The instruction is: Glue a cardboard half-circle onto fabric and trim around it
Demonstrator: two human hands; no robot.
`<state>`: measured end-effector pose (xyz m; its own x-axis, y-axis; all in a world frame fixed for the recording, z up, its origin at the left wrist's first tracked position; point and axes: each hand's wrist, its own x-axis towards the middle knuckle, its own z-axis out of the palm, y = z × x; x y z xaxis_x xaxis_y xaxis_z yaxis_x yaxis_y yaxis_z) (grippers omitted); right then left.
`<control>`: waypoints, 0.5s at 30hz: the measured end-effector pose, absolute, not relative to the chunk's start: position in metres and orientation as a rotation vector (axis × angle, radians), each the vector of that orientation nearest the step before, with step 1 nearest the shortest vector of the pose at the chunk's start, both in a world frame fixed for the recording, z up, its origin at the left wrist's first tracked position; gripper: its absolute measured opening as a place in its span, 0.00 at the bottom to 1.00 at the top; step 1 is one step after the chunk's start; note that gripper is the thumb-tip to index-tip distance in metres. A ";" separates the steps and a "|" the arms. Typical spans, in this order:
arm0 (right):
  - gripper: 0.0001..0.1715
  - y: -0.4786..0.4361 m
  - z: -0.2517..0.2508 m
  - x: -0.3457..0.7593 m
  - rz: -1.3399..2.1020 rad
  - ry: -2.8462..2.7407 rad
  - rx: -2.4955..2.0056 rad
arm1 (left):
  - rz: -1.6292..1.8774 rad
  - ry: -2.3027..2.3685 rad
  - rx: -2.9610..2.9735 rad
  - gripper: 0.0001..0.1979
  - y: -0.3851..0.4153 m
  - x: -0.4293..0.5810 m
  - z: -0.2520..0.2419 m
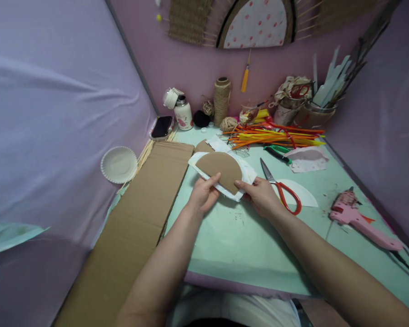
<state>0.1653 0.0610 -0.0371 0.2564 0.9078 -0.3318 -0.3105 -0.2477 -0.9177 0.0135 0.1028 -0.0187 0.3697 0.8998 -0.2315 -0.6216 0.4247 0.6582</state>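
Observation:
Between my hands is a brown cardboard half circle (220,168) lying on a larger piece of white fabric (248,172), which sticks out around its edge. My left hand (205,193) grips the near left edge, thumb on top and fingers beneath. At the right corner my right hand (259,194) pinches the cardboard and fabric the same way. Red-handled scissors (282,190) lie just right of my right hand, partly over a white half circle (303,194). Behind the held piece are another bit of cardboard (203,146) and a white scrap (218,143).
A long cardboard sheet (150,190) and a paper plate (118,164) lie left. A pink glue gun (361,220) rests right. Behind are orange and yellow pipe cleaners (276,136), green-handled pliers (277,153), a twine spool (221,102), a bottle (183,113) and a phone (162,127).

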 end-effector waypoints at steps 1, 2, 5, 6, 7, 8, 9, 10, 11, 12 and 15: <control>0.23 0.059 -0.036 0.162 1.307 -0.624 -1.334 | 1.049 0.656 0.507 0.25 0.102 0.015 -0.020; 0.23 0.058 -0.035 0.159 1.319 -0.628 -1.328 | 1.061 0.681 0.497 0.25 0.102 0.016 -0.021; 0.23 0.055 -0.030 0.155 1.350 -0.644 -1.314 | 1.095 0.714 0.484 0.24 0.102 0.016 -0.022; 0.24 0.055 -0.028 0.156 1.352 -0.649 -1.303 | 1.099 0.713 0.488 0.24 0.103 0.014 -0.021; 0.24 0.055 -0.026 0.158 1.347 -0.655 -1.283 | 1.093 0.710 0.495 0.23 0.103 0.012 -0.020; 0.24 0.056 -0.023 0.160 1.332 -0.664 -1.262 | 1.078 0.709 0.502 0.22 0.104 0.009 -0.019; 0.24 0.057 -0.020 0.163 1.310 -0.672 -1.243 | 1.058 0.712 0.506 0.22 0.105 0.006 -0.018; 0.24 0.058 -0.018 0.167 1.286 -0.680 -1.230 | 1.034 0.716 0.510 0.21 0.106 0.004 -0.017; 0.23 0.059 -0.015 0.170 1.263 -0.686 -1.228 | 1.013 0.722 0.514 0.21 0.107 0.002 -0.016; 0.23 0.060 -0.014 0.173 1.242 -0.689 -1.237 | 0.998 0.729 0.518 0.20 0.108 0.000 -0.016; 0.21 0.060 -0.013 0.178 1.203 -0.695 -1.276 | 0.979 0.738 0.543 0.19 0.109 -0.003 -0.015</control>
